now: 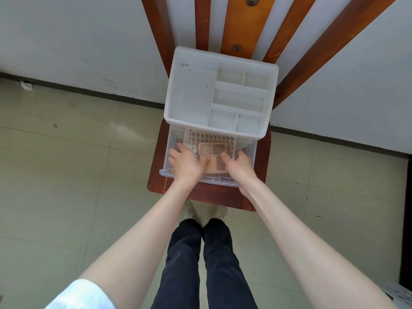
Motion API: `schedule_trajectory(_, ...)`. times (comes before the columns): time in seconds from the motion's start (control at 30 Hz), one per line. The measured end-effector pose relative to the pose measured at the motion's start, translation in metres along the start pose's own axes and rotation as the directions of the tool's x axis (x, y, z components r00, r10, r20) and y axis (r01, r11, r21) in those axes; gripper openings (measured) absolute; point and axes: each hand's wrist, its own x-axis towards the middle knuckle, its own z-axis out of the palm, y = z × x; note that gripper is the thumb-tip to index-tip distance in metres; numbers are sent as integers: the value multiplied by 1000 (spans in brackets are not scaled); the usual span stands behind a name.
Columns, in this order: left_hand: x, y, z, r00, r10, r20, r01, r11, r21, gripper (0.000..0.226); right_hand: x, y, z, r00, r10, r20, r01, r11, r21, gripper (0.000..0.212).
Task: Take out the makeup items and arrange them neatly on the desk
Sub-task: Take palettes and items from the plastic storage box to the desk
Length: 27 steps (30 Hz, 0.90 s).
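Note:
A white makeup organizer [194, 92] with bare top compartments stands on a wooden chair seat [223, 197]. Its clear drawer [217, 181] is pulled out toward me. Inside lies a cream perforated tray [209, 137], and on it a peach eyeshadow palette [213, 149] with several pans. My left hand [186, 162] reaches in at the tray's left edge, thumb resting on the palette. My right hand [238, 163] is at the tray's right edge, fingers curled down, thumb also on the palette. The hands hide the tray's near part.
The chair back's wooden slats [243, 23] rise behind the organizer, against a white wall. Pale floor tiles lie around the chair. My legs and shoes [219, 214] are just in front of the seat. A dark object [406, 219] stands at the right edge.

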Motion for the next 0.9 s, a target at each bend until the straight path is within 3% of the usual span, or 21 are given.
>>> schedule_trajectory(0.17,-2,0,-5,997,30,-71,-29,1000,5,82,-2,1,5,999,0,-54,-2,999,-32,65)
schedule_trajectory(0.23,-2,-5,-9,1000,5,-5,-6,989,-147,81,-5,2,6,998,-17,-66,16,1000,-9,66)
schedule_trajectory(0.3,-6,-14,-13,999,20,40,-5,938,-345,66,-8,3,7,996,-35,-81,36,999,5,61)
schedule_trajectory(0.4,-13,-23,-17,999,24,47,2,872,-490,44,-13,2,9,995,3,-96,2,999,49,54)
schedule_trajectory(0.5,-23,-28,-23,996,10,90,46,798,-601,38,-22,-1,6,996,77,-36,-70,983,171,54)
schedule_trajectory(0.7,-47,-64,-46,979,31,202,114,739,-664,19,-54,17,-17,996,57,73,-78,942,326,7)
schedule_trajectory(0.8,-57,-92,-58,973,17,231,172,619,-767,19,-68,34,-34,984,13,180,-108,840,531,8)
schedule_trajectory(0.9,-65,-110,-62,957,8,289,269,343,-900,21,-76,46,-44,983,30,179,-153,669,728,10)
